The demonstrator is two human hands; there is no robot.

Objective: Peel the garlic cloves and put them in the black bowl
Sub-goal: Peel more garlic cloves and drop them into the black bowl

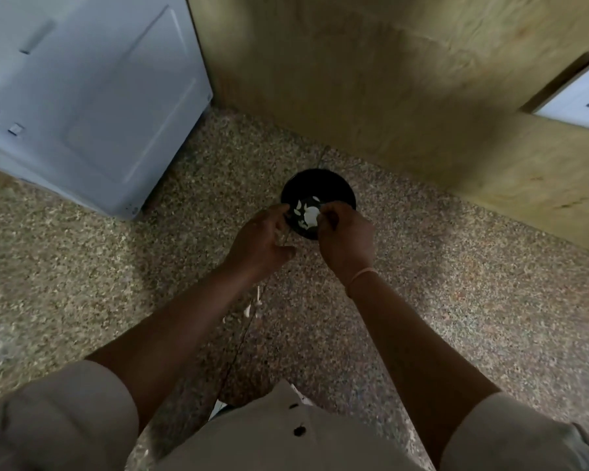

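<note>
Where the speckled counter [456, 300] runs under a white appliance [82, 96] at upper left, a black bowl [334, 188] sits at frame centre holding peeled cloves [316, 198]. Above its near rim the right hand [347, 239] pinches a garlic clove [310, 216]; the left hand [259, 243] curls its fingers beside it, grip unclear. Peel scraps [252, 307] lie lower centre.

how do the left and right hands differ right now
The right hand pinches a large white garlic piece over the bowl. Whether the left hand holds anything cannot be told; its fingertips sit at the bowl's left rim. The right wrist wears a thin band; the left wrist is bare. Both hands meet over the bowl's near side with fingers curled.
</note>
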